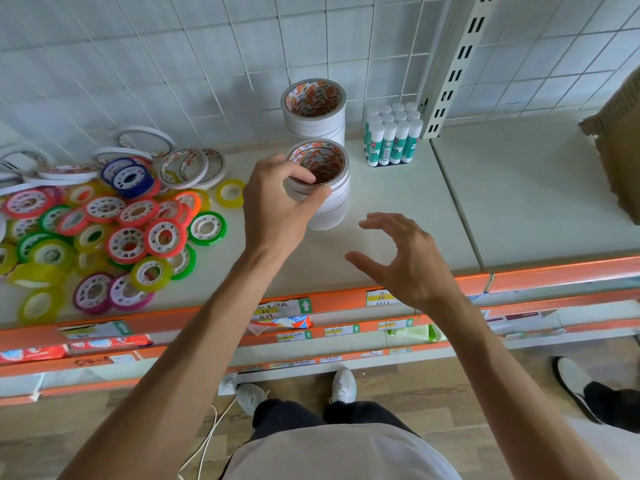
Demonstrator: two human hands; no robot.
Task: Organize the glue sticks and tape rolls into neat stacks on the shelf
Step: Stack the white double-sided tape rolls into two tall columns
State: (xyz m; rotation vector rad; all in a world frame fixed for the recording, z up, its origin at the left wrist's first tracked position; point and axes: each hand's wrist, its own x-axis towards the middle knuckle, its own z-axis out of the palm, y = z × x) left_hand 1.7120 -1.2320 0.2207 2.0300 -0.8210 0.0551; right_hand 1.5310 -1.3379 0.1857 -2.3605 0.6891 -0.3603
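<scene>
Your right hand [405,258] hovers above the front of the shelf [398,199], fingers spread and loosely bent, holding nothing, just right of the near tape stack [329,202]. Your left hand [277,199] grips the top roll [317,164] of that stack, thumb on the outer wall, fingertips hooked over the rim into the core. Stack stands upright on the shelf, white rolls with red-orange printed cores. Directly behind it, a second stack [313,109] of the same rolls, upright against the wire grid back panel [173,64]. Whether the two stacks touch, can't tell. To the right of the far stack, glue sticks [393,138] stand upright in a tight block, white caps, teal labels, at the shelf's back corner beside the slotted upright post [453,71]. Left part of the shelf: loose pile of small coloured tape rolls [114,230], red, green, yellow, purple, blue, lying flat and overlapping. Behind them, thin white rolls [187,166] lean on each other. A cardboard box [620,143] sits at far right.
</scene>
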